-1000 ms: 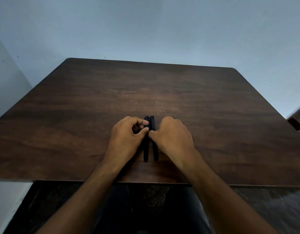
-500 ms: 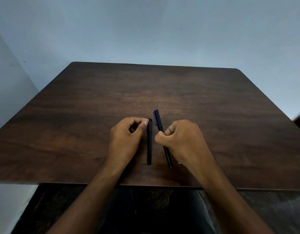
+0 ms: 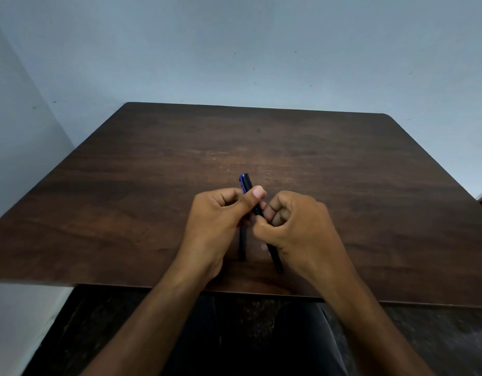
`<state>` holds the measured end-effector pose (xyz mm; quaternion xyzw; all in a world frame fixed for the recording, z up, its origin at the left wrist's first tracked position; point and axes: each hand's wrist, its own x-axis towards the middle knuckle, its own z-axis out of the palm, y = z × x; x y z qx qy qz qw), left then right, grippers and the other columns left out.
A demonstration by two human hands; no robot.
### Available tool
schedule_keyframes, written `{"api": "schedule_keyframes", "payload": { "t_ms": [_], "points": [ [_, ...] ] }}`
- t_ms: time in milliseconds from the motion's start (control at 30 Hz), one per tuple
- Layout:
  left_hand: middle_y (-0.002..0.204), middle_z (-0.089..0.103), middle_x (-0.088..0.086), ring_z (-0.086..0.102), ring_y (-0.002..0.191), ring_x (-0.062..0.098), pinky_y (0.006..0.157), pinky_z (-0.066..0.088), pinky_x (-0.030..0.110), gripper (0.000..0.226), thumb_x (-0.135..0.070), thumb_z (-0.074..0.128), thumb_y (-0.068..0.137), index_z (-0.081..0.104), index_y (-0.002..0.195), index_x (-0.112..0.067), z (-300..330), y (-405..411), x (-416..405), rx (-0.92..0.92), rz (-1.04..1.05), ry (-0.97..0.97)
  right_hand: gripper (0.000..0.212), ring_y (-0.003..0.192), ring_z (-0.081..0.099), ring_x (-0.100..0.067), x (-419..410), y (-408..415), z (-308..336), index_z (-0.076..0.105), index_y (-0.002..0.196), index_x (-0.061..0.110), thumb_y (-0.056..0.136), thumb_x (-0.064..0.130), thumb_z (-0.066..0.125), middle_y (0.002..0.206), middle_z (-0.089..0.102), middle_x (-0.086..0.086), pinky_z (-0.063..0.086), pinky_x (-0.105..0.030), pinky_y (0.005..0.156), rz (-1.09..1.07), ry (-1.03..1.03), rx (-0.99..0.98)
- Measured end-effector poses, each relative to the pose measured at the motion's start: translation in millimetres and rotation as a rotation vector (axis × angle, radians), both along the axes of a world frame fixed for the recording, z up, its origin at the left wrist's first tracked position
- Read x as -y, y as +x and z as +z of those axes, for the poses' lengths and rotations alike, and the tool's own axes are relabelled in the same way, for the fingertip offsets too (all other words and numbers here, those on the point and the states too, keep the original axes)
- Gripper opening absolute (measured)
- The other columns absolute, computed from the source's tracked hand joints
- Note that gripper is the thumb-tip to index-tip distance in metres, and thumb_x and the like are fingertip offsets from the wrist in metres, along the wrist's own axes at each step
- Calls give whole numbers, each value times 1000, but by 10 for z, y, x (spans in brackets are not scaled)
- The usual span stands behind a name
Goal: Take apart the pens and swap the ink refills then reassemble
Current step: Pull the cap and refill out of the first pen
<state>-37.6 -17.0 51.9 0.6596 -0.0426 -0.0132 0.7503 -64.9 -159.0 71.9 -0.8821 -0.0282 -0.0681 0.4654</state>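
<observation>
One pen (image 3: 257, 204), dark with a blue far end, has been lifted off the table (image 3: 126, 199) and is now gripped by both hands, where half a second ago it was held by the right hand alone while the left hand rested beside the other pen. The left hand (image 3: 221, 213) is curled round the far part, its thumb pressed along the barrel; the right hand (image 3: 297, 226) is clenched round the near part, the near tip projecting below it. This two-handed grip is judged to be the start of pulling or twisting the first pen apart; nothing is yet seen to be separated. Two pens are counted: the held one, and a second pen (image 3: 242, 246) left lying on the table just below the left hand, partly hidden. No loose refills or caps are seen.
</observation>
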Motion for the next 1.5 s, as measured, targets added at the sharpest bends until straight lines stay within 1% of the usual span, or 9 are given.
{"api": "schedule_keyframes", "payload": {
  "t_ms": [200, 367, 600, 800, 933, 1100, 1233, 1400, 1500],
  "points": [
    [85, 78, 13, 71, 75, 21, 75, 60, 32, 31, -38, 74, 80, 80, 89, -9, 29, -17, 26, -16, 62, -54, 12, 43, 60, -7, 51, -49, -77, 71, 82, 19, 88, 30, 71, 60, 72, -3, 47, -21, 44, -6, 303, -60],
    [87, 78, 15, 70, 69, 17, 68, 58, 25, 25, -27, 70, 90, 79, 91, -4, 59, 21, -2, -76, 96, -84, 30, 51, 46, -20, 118, -3, -116, 76, 76, 18, 99, 33, 62, 58, 64, -11, 40, -37, 53, 84, 231, -89],
    [75, 76, 11, 68, 61, 13, 64, 58, 26, 21, -17, 67, 93, 77, 82, -3, 129, 75, -10, -45, 189, -84, 27, 47, 50, -9, 97, 5, -125, 78, 85, 15, 99, 31, 62, 61, 64, -8, 40, -20, 48, 94, 37, 119],
    [75, 75, 12, 68, 62, 15, 64, 59, 27, 23, -18, 67, 92, 78, 74, -7, 137, 26, 32, -27, 182, -147, 24, 57, 57, -22, 67, -43, -82, 78, 84, 17, 99, 26, 62, 60, 64, -7, 45, -29, 52, 104, -4, 223],
    [63, 70, 4, 60, 55, 13, 58, 51, 23, 25, -17, 61, 97, 70, 78, -4, 286, 179, -291, -3, 424, -266, 32, 58, 50, -21, 186, -121, -161, 65, 67, 1, 96, 14, 67, 54, 52, -2, 36, -25, 53, 21, -207, 344],
    [69, 74, 3, 66, 60, 13, 63, 57, 25, 20, -19, 64, 95, 73, 83, -7, 350, 232, -567, 14, 325, -46, 30, 56, 56, -20, 329, -172, -258, 71, 77, -4, 97, 18, 65, 58, 60, -8, 43, -30, 56, -22, -119, 292],
    [73, 75, 13, 64, 57, 15, 57, 55, 24, 24, -26, 72, 86, 76, 84, -2, 180, 154, -309, -25, 237, -69, 32, 59, 62, -23, 219, -143, -278, 73, 80, -2, 98, 23, 64, 64, 68, -11, 46, -35, 60, -8, -84, 244],
    [76, 76, 18, 67, 57, 16, 53, 54, 24, 41, -39, 83, 70, 78, 81, 1, 32, 182, -361, -46, 236, 40, 36, 51, 56, -14, 222, -158, -279, 69, 65, 9, 98, 24, 65, 58, 64, -2, 45, -22, 51, -1, -27, 171],
    [65, 74, 12, 63, 54, 15, 55, 54, 27, 31, -40, 82, 76, 79, 72, -10, -41, 214, -414, 2, 288, 240, 41, 45, 51, -1, 202, -164, -309, 63, 58, 17, 97, 26, 66, 53, 60, 15, 40, -11, 50, -10, 7, 135]
  ]
}}
